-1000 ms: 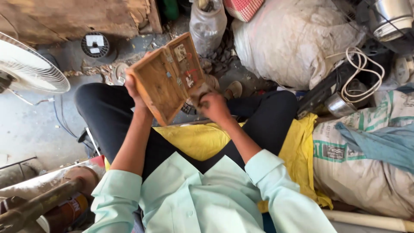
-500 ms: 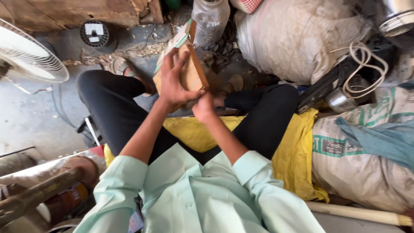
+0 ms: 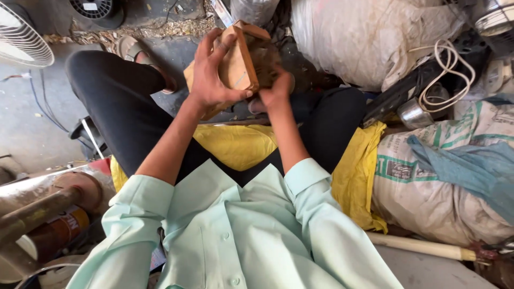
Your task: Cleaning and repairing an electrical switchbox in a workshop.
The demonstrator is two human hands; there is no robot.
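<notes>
Grip the wooden box (image 3: pixel 239 64) firmly with your left hand (image 3: pixel 211 75) across its back; your right hand (image 3: pixel 276 88) clasps its underside, so support evenly.

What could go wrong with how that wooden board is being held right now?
1. The wooden board is held up on edge over the lap by fingertip grip from the left hand and right hand; it could slip and drop.
2. The right hand's fingers are hidden behind the board, so they could get pinched.
3. Cluttered ground: the white cable nearby could snag.
</notes>
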